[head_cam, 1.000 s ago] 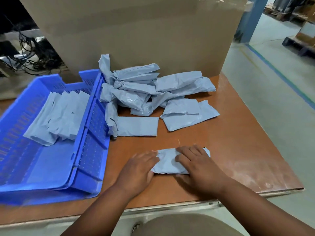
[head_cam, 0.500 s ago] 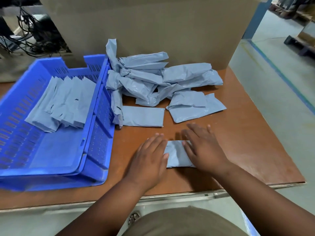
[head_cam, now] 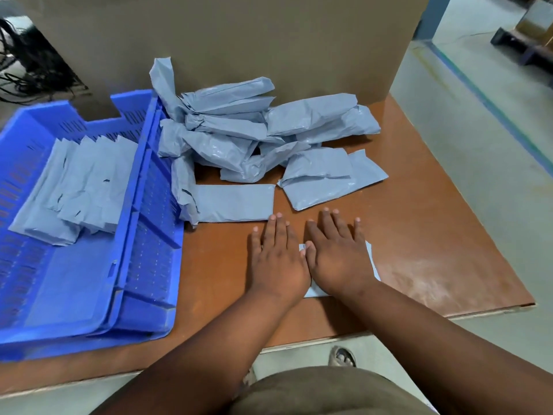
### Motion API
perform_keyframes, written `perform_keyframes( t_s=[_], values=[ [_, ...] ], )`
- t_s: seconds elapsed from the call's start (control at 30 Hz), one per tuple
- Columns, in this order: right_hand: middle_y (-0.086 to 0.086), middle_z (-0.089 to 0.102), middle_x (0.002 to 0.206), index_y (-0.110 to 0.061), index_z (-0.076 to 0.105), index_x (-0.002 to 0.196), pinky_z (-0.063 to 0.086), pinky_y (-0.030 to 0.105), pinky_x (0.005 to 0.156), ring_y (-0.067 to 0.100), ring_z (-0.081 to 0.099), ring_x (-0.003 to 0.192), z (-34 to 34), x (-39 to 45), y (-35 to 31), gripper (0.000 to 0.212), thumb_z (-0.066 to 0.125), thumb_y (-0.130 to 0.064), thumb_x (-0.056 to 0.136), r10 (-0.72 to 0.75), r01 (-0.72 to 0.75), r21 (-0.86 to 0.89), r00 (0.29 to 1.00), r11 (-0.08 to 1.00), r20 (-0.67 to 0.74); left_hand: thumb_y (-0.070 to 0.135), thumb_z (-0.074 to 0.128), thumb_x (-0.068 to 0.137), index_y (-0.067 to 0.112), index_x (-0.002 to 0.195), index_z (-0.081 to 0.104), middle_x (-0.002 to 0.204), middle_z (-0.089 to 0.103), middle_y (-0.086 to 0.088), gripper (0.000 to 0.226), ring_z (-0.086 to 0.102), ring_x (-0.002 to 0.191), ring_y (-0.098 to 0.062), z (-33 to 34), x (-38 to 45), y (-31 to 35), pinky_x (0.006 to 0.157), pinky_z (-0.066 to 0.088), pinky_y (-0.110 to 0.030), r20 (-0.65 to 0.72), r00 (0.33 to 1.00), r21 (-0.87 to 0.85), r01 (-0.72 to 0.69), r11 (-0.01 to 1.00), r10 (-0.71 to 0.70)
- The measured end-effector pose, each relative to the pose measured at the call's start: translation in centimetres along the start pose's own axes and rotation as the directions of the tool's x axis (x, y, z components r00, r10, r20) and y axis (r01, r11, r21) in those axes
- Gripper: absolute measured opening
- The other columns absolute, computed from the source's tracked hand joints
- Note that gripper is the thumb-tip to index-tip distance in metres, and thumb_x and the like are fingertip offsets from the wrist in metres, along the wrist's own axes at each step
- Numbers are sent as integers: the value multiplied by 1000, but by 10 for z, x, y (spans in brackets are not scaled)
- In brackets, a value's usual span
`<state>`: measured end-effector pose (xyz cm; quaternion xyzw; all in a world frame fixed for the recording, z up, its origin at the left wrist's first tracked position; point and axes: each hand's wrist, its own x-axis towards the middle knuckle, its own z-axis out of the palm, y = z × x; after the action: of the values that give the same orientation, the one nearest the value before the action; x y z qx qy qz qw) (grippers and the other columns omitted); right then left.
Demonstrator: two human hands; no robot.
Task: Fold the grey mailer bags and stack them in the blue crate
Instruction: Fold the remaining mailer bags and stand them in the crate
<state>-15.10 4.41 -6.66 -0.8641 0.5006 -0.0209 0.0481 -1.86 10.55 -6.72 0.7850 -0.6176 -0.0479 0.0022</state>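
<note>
A small folded grey mailer bag [head_cam: 372, 265] lies on the brown table, almost wholly covered by my hands. My left hand [head_cam: 276, 259] and my right hand [head_cam: 336, 256] press flat on it side by side, fingers straight. A pile of unfolded grey mailer bags [head_cam: 254, 133] sits behind them, with one flat bag [head_cam: 236, 202] at its front. On the left stands the blue crate [head_cam: 140, 235], which holds a row of folded grey bags [head_cam: 77, 187].
A large cardboard box [head_cam: 239, 37] walls off the back of the brown table [head_cam: 419, 235]. Tangled black cables [head_cam: 27, 67] lie at the far left. The table's right and front edges drop to a grey floor [head_cam: 493, 175].
Both hands have flattened and come together over the folded bag, which now shows only at its edges. The camera has tilted and moved closer to the table.
</note>
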Motion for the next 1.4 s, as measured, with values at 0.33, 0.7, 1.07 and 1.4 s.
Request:
perform_keyframes(
  t_s=[0.33, 0.7, 1.07, 1.4],
  values=[
    [14, 20, 175, -29, 35, 163, 7, 63, 129, 35, 11, 163, 12, 4, 4, 61, 25, -46, 105, 2, 0, 62, 1000, 998, -29, 53, 9, 107, 17, 171, 8, 179, -5, -7, 73, -14, 164, -26, -1, 1, -2, 126, -2, -64, 43, 999, 55, -1, 998, -1],
    [11, 17, 177, -26, 33, 165, 3, 67, 127, 33, 9, 164, 1, 3, 5, 66, 14, -52, 107, -26, 24, 32, 999, 999, 46, 50, 15, 108, 19, 171, 8, 179, -5, 0, 70, -7, 165, -26, -4, -23, -61, 128, 0, -63, 29, 992, 123, -125, 985, 122],
    [2, 8, 179, -28, 26, 168, 3, 66, 127, 25, 1, 165, 7, -43, 8, 63, 23, -55, 111, -143, 143, -12, 990, 990, 21, 45, 24, 109, 15, 170, 15, 179, -4, -3, 68, -10, 164, -18, 4, -58, -45, 132, 12, -49, 25, 956, -47, -292, 955, 293],
    [5, 12, 178, -27, 23, 169, 9, 57, 130, 26, 8, 164, 10, -42, 19, 70, 24, -62, 109, -179, 174, 94, 982, 980, 52, 54, 6, 109, 20, 170, -6, 178, -14, -1, 71, -17, 163, -16, 9, -45, -34, 133, 1, -47, 93, 960, -17, -263, 965, 263]
  ],
)
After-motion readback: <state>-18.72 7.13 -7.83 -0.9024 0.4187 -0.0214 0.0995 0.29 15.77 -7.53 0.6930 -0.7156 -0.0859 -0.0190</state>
